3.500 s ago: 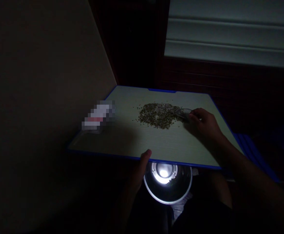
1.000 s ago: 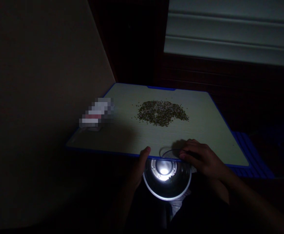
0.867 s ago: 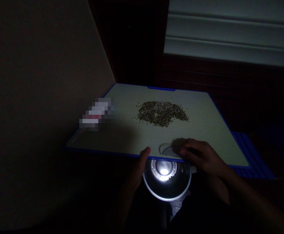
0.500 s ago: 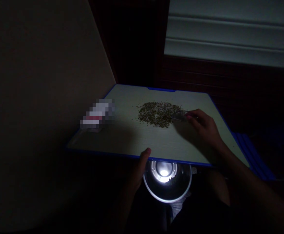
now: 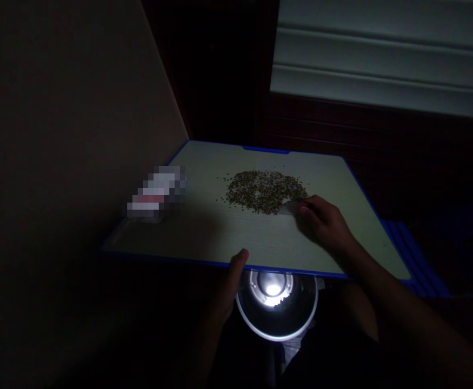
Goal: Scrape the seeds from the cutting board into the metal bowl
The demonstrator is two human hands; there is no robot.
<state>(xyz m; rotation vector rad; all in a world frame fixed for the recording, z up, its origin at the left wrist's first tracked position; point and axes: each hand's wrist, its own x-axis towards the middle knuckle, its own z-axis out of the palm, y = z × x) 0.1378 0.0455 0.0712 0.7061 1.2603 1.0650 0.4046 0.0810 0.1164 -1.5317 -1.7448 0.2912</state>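
Observation:
A loose, thin patch of small greenish-brown seeds [image 5: 256, 190] lies on a pale, blue-edged tabletop [image 5: 204, 227]. My right hand [image 5: 325, 219] pinches a thin, flat, greyish piece like a scraper [image 5: 288, 206], its tip touching the near right side of the seeds. At the table's front edge, my left hand [image 5: 234, 275] has its thumb over the top; the other fingers are hidden below, apparently gripping the edge. Just under that edge, beside my left hand, is a shiny metal bowl [image 5: 256, 327] with a small dark cluster inside.
A blurred white and red package [image 5: 155, 192] rests at the table's left side. A wall [image 5: 78, 108] rises along the left, and a pale slatted panel [image 5: 382, 59] stands at the back right. Blue striped material [image 5: 410, 259] is beyond the right edge. The surroundings are dark.
My right hand has shifted slightly nearer to me and left with the flat piece, drawing it to the near edge of the seeds. My left hand keeps its place at the table edge.

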